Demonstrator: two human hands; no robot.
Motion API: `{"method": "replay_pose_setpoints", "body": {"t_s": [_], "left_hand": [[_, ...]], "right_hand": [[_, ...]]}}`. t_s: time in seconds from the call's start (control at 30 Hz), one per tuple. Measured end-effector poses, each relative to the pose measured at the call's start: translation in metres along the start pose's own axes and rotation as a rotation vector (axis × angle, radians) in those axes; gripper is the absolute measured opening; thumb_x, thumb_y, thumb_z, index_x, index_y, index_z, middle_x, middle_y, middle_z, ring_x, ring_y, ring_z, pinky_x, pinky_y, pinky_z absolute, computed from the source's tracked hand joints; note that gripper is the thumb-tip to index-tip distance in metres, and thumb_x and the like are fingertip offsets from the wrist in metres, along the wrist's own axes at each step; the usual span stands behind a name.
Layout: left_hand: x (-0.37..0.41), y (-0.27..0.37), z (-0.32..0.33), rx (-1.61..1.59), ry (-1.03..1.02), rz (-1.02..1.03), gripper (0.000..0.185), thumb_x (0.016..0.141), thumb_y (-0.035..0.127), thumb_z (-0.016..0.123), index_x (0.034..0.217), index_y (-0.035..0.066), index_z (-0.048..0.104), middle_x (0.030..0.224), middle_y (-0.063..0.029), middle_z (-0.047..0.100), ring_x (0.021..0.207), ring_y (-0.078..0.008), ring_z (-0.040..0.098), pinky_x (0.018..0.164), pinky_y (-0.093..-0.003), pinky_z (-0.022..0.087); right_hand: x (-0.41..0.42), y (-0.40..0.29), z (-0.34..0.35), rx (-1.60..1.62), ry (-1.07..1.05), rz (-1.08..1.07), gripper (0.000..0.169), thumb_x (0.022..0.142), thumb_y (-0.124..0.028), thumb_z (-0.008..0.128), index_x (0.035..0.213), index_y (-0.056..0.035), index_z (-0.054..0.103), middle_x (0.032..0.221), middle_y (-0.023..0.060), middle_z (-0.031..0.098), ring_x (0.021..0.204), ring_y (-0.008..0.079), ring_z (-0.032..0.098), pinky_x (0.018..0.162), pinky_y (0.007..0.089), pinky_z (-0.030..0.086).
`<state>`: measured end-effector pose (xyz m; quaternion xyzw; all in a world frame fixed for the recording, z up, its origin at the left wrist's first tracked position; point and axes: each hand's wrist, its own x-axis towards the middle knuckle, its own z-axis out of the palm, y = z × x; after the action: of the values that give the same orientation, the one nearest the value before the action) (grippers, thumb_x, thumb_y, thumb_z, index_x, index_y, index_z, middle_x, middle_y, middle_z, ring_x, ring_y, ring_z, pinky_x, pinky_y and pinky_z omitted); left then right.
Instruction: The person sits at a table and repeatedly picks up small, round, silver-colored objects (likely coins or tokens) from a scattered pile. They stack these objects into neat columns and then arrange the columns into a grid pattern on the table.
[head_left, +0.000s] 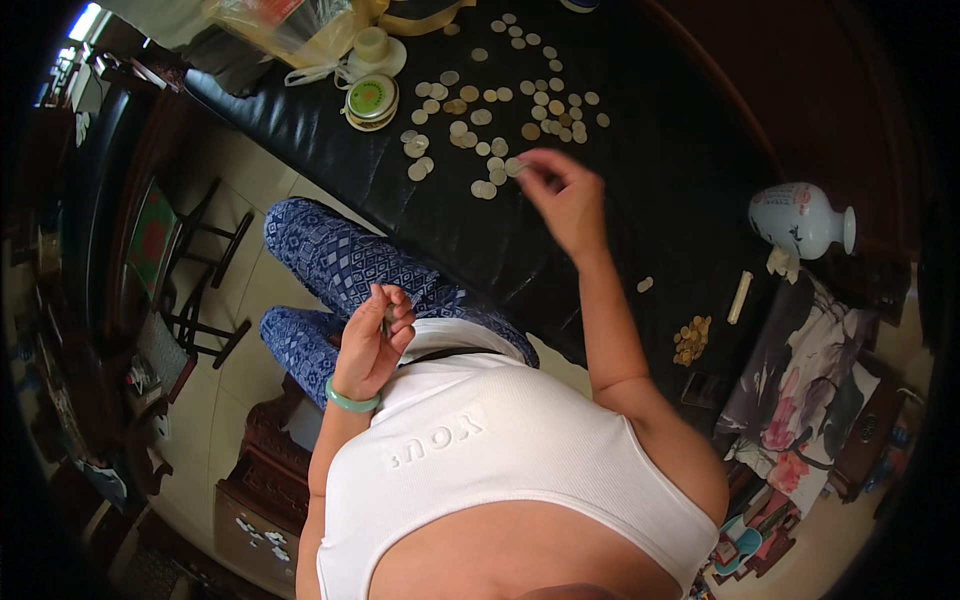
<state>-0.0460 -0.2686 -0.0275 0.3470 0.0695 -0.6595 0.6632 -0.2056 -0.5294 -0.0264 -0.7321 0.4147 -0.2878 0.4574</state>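
Observation:
Many silver and brass-coloured coins (481, 116) lie scattered over a black leather-like padded surface (667, 157). At the near edge of this spread is my right hand (564, 199), slightly blurred. Its thumb and fingertips pinch a silver coin (514, 166), just beside a small cluster of coins (496, 177). My left hand (375, 337), with a green bangle (352, 397) on its wrist, is held above my lap. Its fingers curl around what look like coins (388, 318), mostly hidden in the palm.
A heap of gold-coloured coins (691, 341) sits at the right, below a pale roll (740, 298). Two silver coins (645, 284) lie apart. A white vase (801, 220) rests on its side. A green-lidded jar (373, 97) and a plastic bag (300, 30) stand at upper left.

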Motion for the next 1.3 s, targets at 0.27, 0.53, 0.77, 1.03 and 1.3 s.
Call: {"method": "replay_pose_setpoints", "body": {"t_s": [0.27,0.53,0.77,1.03,1.3], "left_hand": [[-0.003,-0.007,-0.017,-0.137,0.003,-0.11,0.038,0.107,0.038,0.04,0.115,0.007,0.059,0.106,-0.0081,0.062,0.104,-0.0197,0.059,0.09,-0.0339,0.049],[-0.007,-0.001,0.015,0.034,0.058,-0.164,0.044,0.107,0.036,0.041,0.068,0.016,0.037,0.063,0.0047,0.033,0.053,-0.0056,0.026,0.044,-0.0199,0.02],[-0.007,-0.002,0.01,0.007,0.05,-0.102,0.045,0.106,0.034,0.042,0.065,0.016,0.037,0.062,0.0056,0.032,0.053,-0.0045,0.024,0.044,-0.0193,0.018],[-0.002,-0.001,0.048,-0.119,0.402,-0.074,0.044,0.105,0.031,0.045,0.065,0.014,0.04,0.06,0.0032,0.033,0.051,-0.0073,0.025,0.045,-0.0219,0.025],[-0.006,0.003,0.007,-0.016,0.074,-0.06,0.044,0.106,0.035,0.041,0.067,0.016,0.038,0.064,0.0048,0.033,0.054,-0.0055,0.026,0.045,-0.021,0.02]], "right_hand": [[-0.074,-0.061,0.089,0.191,-0.533,-0.797,0.02,0.07,-0.009,0.078,0.087,-0.0051,0.069,0.088,0.0084,0.067,0.088,0.0246,0.066,0.076,0.0365,0.054],[-0.102,-0.178,0.055,1.252,-1.668,-0.838,0.014,0.087,-0.011,0.064,0.095,-0.0005,0.062,0.096,0.0142,0.062,0.092,0.0298,0.061,0.079,0.0394,0.048],[-0.12,-0.234,0.065,1.066,-1.559,-1.144,0.015,0.09,-0.014,0.06,0.098,-0.0018,0.061,0.097,0.0136,0.062,0.089,0.0303,0.062,0.078,0.0382,0.048],[-0.128,-0.251,0.099,0.96,-1.409,-1.245,0.015,0.089,-0.013,0.062,0.098,-0.0013,0.062,0.095,0.0132,0.062,0.087,0.0295,0.062,0.077,0.0375,0.048],[-0.113,-0.227,0.078,0.957,-1.491,-1.2,0.015,0.088,-0.012,0.063,0.097,-0.0008,0.062,0.092,0.0128,0.063,0.084,0.0287,0.063,0.075,0.0368,0.048]]}}
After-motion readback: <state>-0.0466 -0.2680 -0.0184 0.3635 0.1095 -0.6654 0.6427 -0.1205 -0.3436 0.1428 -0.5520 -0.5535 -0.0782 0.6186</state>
